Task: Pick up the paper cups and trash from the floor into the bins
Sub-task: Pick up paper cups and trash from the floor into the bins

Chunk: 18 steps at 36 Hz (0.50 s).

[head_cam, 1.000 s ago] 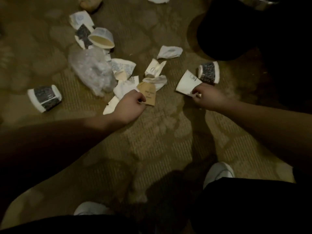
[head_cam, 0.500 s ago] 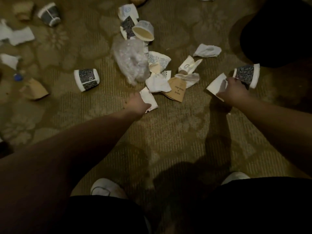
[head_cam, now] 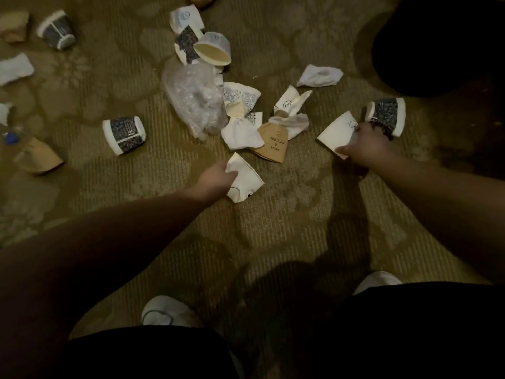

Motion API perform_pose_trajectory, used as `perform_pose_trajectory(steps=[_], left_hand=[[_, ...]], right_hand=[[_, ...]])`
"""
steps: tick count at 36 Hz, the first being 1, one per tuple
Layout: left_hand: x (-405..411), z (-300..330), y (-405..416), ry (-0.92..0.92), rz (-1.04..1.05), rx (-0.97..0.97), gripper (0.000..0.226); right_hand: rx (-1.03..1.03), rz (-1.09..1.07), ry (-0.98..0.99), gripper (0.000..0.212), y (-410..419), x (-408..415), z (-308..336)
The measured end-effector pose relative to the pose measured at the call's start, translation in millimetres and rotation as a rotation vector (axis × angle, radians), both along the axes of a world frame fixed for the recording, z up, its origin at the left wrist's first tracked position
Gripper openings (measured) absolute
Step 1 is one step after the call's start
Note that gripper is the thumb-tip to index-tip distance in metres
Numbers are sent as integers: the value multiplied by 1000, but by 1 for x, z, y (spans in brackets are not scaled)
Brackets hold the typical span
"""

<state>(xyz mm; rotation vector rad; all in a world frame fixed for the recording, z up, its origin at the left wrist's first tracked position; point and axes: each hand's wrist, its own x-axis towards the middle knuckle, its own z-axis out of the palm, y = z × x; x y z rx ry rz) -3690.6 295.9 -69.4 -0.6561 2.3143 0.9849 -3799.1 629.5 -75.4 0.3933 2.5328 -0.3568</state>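
I am looking down at a dim, patterned olive carpet (head_cam: 273, 220) that is carrying a wide scatter of litter, with a dark rounded shape (head_cam: 437, 45) at the top right that I am guessing is a bin, though I cannot tell for sure.

My left hand (head_cam: 216, 179) is curling its fingers round a flattened white cup (head_cam: 247, 179) lying just in front of my feet. My right hand (head_cam: 369, 143) is clamping a second white cup (head_cam: 337, 132), and a dark-patterned cup (head_cam: 388, 116) is sitting right against the knuckles; whether those fingers are gripping it too, I cannot tell.

I am judging the job as barely begun. Nothing is showing as binned. The central heap is waiting: a crumpled clear plastic bag (head_cam: 194, 99), a brown cup printed "HAVE A NICE DAY" (head_cam: 273, 146), white tissues (head_cam: 240, 135), and a cup lying on its side showing its cream inside (head_cam: 214, 49). Off to the left, well apart from the heap, a patterned cup (head_cam: 124, 134), another dark cup (head_cam: 56, 30), a brown cup (head_cam: 38, 158) and a small blue cap (head_cam: 10, 138) are lying untouched.
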Motion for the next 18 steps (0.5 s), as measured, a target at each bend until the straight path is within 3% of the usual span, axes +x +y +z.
perform_pose_trajectory(steps=[4, 9, 14, 18], left_hand=[[-7, 7, 4, 65, 19, 69, 23], [-35, 18, 7, 169, 153, 51, 54], [-51, 26, 21, 160, 177, 105, 36], [-63, 25, 25, 141, 263, 122, 41]], right_hand=[[-12, -28, -20, 96, -3, -3, 2], [-76, -105, -22, 84, -7, 2, 3], [-179, -111, -1, 67, -4, 9, 2], [-200, -97, -21, 60, 1, 15, 4]])
